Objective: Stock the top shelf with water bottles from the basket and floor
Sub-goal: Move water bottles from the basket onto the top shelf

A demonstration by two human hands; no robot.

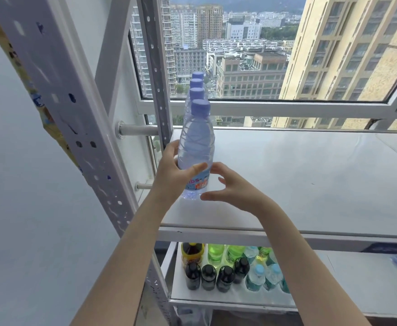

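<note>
White metal top shelf (298,184) runs along a window (239,55) facing city towers. Four water bottles (197,93) stand in one row at its left end, long axes vertical, purple caps up. Left hand (171,175) grips the front water bottle (196,147) at the label; right hand (230,187) hovers spread just beside it, holding nothing. Four dark bottles (208,277) stand on the lower shelf (345,285)

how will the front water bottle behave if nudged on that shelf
The front water bottle looks full, probably heavy for its size. Tall and narrow on the smooth top shelf, it may tip rather than slide. Its ridged wall should help the left hand grip.
</note>
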